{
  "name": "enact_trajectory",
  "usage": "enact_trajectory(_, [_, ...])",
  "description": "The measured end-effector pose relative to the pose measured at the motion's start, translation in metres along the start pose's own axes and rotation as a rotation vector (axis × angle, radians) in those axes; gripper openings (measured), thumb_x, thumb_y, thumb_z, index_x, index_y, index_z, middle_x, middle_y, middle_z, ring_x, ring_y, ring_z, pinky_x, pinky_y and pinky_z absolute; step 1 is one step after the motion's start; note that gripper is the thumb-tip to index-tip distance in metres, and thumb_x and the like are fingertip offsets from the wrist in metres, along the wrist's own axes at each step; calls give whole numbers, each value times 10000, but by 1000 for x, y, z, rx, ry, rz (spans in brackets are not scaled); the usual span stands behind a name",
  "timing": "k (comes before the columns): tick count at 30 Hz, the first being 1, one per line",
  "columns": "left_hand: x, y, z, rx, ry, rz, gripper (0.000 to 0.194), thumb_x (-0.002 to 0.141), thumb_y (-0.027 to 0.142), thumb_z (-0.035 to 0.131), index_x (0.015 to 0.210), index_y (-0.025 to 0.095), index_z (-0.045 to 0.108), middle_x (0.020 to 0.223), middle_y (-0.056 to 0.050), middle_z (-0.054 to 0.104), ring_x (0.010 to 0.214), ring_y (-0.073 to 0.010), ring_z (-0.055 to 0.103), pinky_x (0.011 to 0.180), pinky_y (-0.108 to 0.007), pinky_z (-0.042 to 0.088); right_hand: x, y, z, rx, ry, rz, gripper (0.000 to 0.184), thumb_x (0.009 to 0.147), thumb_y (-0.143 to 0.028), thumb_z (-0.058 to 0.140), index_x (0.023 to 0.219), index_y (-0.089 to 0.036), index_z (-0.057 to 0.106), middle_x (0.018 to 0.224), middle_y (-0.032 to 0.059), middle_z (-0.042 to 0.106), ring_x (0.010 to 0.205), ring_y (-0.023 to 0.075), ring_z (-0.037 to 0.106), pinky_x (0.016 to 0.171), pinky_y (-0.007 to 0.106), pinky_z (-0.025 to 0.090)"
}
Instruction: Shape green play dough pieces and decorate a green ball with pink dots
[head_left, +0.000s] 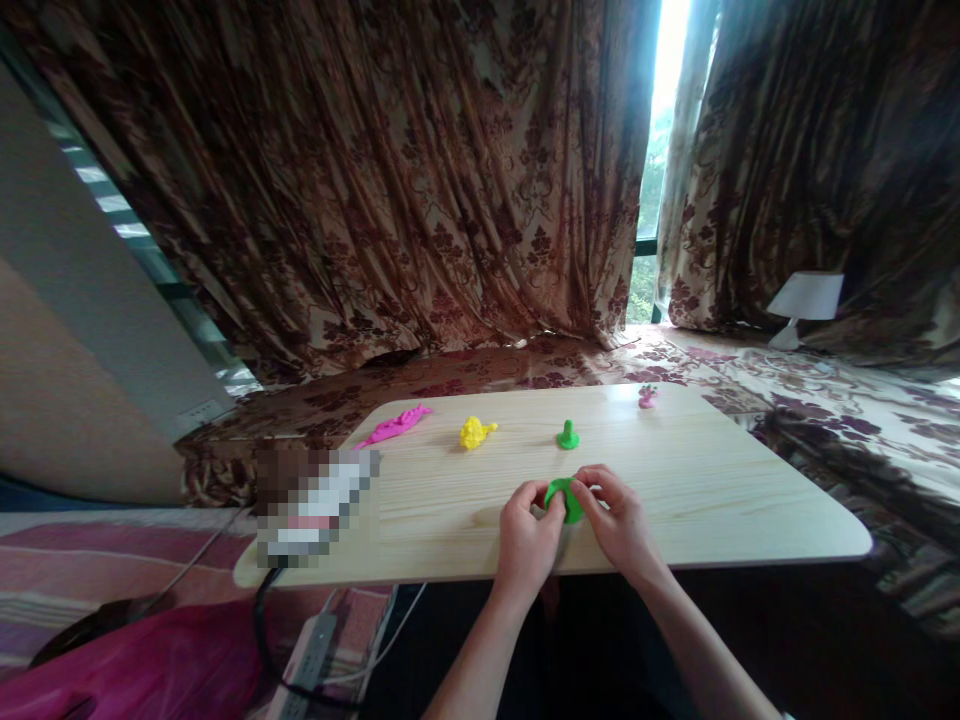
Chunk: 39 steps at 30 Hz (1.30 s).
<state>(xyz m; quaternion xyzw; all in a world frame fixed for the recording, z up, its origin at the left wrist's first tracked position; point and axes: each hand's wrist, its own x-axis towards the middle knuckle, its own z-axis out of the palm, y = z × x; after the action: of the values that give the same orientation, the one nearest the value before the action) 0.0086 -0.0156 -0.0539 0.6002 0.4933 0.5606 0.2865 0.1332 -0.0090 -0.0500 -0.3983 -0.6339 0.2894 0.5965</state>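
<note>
Between my two hands is a flattened round piece of green modelling clay [574,508], held just over the near part of the table. My left hand [527,530] pinches its left edge, with the thumb on the face of the clay. My right hand [616,515] grips the upper right edge between thumb and fingers. Beyond my hands stands a green clay shape [568,436] with a wide round base and a narrow upright top. A yellow clay lump [472,433] with a thin piece sticking out rightward lies to its left.
The light wooden table [697,490] has rounded corners. A long pink clay piece [397,425] lies at the far left, and a small pink figure [648,397] at the far right. A pixelated object [319,505] with a black cable covers the left end. A white lamp [806,297] stands behind.
</note>
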Motion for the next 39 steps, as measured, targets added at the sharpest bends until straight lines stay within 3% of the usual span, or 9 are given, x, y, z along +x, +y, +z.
enact_trajectory(4, [0,0,0,18,5,5,160,774,291,522,796,167,620,738,-26,635,716,-158,563,674,-258,427,0,1,-1,6,6,3,160,857,-297,489,831,-180,595,870,41,565,814,171,559,662,260,464])
enact_trajectory(11, [0,2,-1,22,-14,20,189,790,297,508,882,174,618,795,-32,635,744,-155,564,697,-253,428,1,3,1,-8,-11,-9,143,842,-282,511,759,-178,565,801,25,530,747,159,536,639,261,455])
enact_trajectory(17, [0,4,-2,44,-33,39,172,798,281,493,792,171,625,760,-27,614,739,-155,544,703,-254,415,1,1,0,-6,-47,-10,132,847,-278,504,786,-181,570,844,30,537,777,160,541,651,259,459])
enact_trajectory(32, [-1,2,-2,42,-67,46,157,797,260,488,778,169,614,745,-22,612,730,-152,539,687,-249,408,-1,6,2,-8,-85,21,149,854,-293,493,766,-182,539,835,19,513,705,134,532,603,234,466])
enact_trajectory(35, [-1,2,-2,35,-66,44,156,800,255,481,793,169,611,762,-26,616,743,-155,543,688,-250,411,0,6,3,-1,-92,32,130,857,-300,489,851,-188,555,872,22,527,682,128,547,591,237,474])
enact_trajectory(39, [-1,3,-2,27,-74,44,131,782,244,506,769,170,614,746,-20,614,739,-156,545,696,-250,414,1,4,3,-1,-103,34,128,846,-293,507,826,-189,579,859,24,550,749,151,569,650,253,484])
